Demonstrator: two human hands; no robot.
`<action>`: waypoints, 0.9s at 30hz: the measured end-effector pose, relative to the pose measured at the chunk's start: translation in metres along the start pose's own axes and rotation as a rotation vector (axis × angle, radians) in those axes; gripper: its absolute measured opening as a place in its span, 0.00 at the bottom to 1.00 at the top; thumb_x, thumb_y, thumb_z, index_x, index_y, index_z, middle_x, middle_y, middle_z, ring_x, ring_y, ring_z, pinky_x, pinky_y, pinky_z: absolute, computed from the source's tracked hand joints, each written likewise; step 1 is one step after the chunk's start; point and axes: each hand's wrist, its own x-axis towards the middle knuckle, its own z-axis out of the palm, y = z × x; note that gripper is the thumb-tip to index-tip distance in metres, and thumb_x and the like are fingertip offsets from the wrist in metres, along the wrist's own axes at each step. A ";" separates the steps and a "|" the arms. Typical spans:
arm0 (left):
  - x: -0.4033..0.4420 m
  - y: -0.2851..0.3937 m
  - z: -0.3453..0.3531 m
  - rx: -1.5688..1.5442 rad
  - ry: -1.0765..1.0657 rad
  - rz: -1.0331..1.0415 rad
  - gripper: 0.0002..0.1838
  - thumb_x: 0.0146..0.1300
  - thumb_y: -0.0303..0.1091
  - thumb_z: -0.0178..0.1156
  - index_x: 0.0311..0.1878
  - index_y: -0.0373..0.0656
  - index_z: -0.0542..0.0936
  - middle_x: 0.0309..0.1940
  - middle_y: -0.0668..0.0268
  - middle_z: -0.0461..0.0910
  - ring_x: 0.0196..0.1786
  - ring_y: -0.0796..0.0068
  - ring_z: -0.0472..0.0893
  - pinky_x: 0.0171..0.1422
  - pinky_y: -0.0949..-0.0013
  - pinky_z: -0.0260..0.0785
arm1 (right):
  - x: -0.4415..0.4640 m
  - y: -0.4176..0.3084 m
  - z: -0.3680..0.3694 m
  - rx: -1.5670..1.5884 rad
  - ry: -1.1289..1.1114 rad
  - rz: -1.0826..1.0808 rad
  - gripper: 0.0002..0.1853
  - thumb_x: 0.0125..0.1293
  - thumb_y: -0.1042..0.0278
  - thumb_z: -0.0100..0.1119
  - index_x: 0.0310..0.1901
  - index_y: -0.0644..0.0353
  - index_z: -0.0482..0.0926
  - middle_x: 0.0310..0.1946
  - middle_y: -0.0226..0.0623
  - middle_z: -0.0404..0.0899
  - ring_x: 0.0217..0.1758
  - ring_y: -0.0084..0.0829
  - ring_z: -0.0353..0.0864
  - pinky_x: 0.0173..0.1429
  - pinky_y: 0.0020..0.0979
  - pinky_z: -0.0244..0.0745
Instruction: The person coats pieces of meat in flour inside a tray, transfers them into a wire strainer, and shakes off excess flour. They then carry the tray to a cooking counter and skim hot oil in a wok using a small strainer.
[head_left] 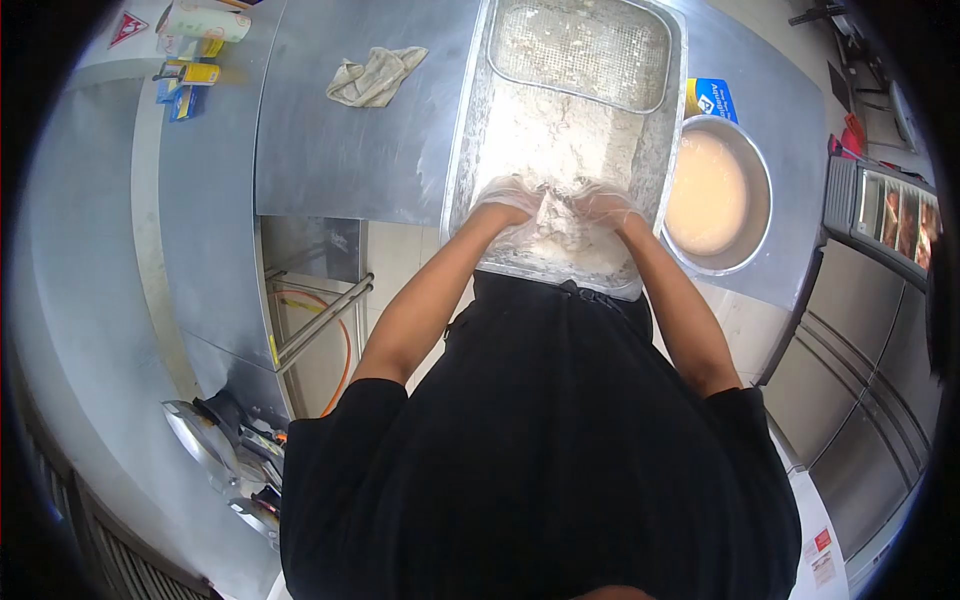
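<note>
A long metal tray (456,165) holds a layer of white flour (545,135) and lies in front of me, its near end by my apron. My left hand (508,200) and my right hand (605,207), both in thin clear plastic gloves, are down in the flour near that end. Their fingers curl inward toward each other. Between them is a pale, flour-coated lump (549,212), whose kind I cannot make out. Flour and glare hide most of the fingertips. At the tray's far end rests a wire mesh basket (580,45) with floury crumbs in it.
Right of the tray stands a round metal pot (768,200) of pale orange liquid (706,195), with a blue and yellow packet (712,98) behind it. A crumpled cloth (377,78) lies on the steel counter (350,160) at left. Steel refrigerator doors (860,350) are at right.
</note>
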 end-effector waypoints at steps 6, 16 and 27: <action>-0.007 -0.009 0.042 -1.333 -0.110 -0.188 0.34 0.65 0.55 0.49 0.67 0.42 0.61 0.62 0.55 0.67 0.65 0.65 0.66 0.64 0.63 0.60 | -0.033 -0.021 0.029 1.148 0.197 0.183 0.25 0.63 0.51 0.54 0.52 0.65 0.74 0.50 0.41 0.77 0.52 0.31 0.75 0.54 0.30 0.69; -0.026 0.019 -0.040 -0.908 0.409 0.116 0.25 0.61 0.37 0.57 0.60 0.37 0.67 0.48 0.56 0.78 0.50 0.67 0.77 0.54 0.66 0.68 | -0.053 -0.024 -0.062 1.033 0.528 0.050 0.33 0.54 0.63 0.64 0.59 0.69 0.64 0.52 0.42 0.75 0.55 0.32 0.73 0.59 0.31 0.67; 0.003 -0.008 -0.020 -0.609 0.525 0.074 0.28 0.49 0.43 0.67 0.50 0.34 0.74 0.45 0.50 0.78 0.49 0.56 0.77 0.56 0.64 0.67 | -0.077 -0.028 -0.062 0.677 0.680 0.216 0.30 0.57 0.65 0.59 0.60 0.68 0.63 0.52 0.53 0.73 0.57 0.46 0.72 0.61 0.37 0.65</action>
